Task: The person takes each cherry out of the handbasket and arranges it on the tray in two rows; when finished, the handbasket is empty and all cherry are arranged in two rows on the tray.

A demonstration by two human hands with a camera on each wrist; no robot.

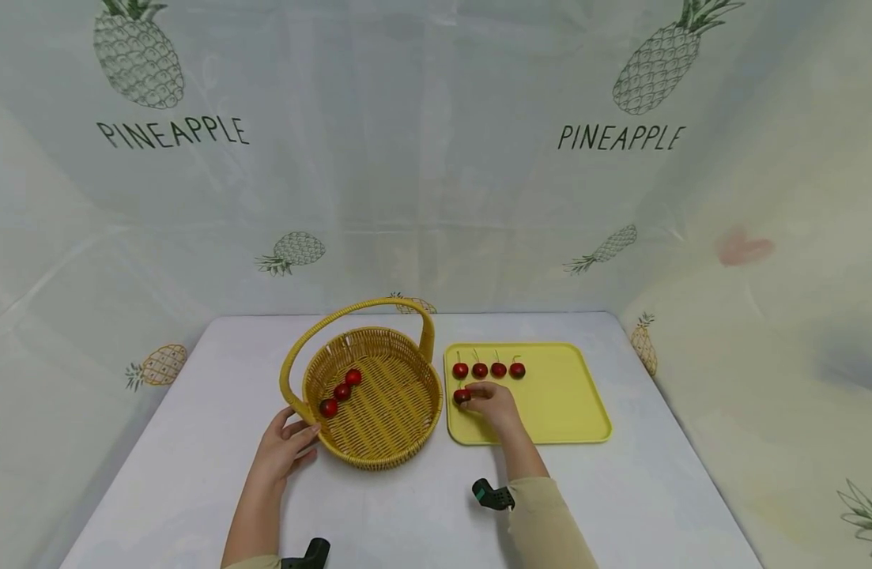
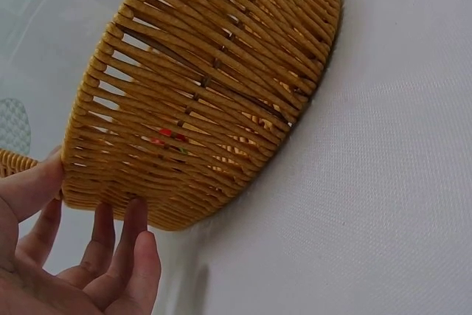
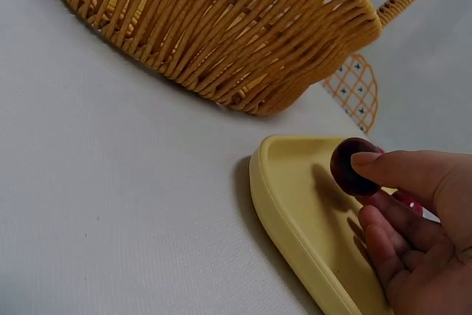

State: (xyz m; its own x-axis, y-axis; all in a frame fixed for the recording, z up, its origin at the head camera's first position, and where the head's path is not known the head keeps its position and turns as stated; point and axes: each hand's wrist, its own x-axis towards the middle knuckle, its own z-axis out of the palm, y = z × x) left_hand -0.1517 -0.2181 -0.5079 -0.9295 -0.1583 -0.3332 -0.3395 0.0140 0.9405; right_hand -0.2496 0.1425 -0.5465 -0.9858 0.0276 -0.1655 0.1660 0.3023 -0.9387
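Note:
My left hand (image 1: 282, 449) grips the near-left rim of a yellow wicker basket (image 1: 407, 427) by the foot of its handle. In the left wrist view, the thumb rests on the rim and the fingers (image 2: 110, 256) lie against the woven side. Three red cherries (image 1: 342, 392) lie inside at the left. My right hand (image 1: 496, 405) pinches a dark red cherry (image 3: 352, 167) between thumb and fingers, over the left part of a yellow tray (image 1: 556, 403). Behind that hand, several cherries (image 1: 498, 369) with stems stand in a row along the tray's far side.
Basket and tray stand side by side on a white-covered table (image 1: 421, 514), a narrow gap between them. The basket's tall arched handle (image 1: 357, 307) rises above its rim. A pineapple-print curtain (image 1: 421, 158) hangs behind and along both sides.

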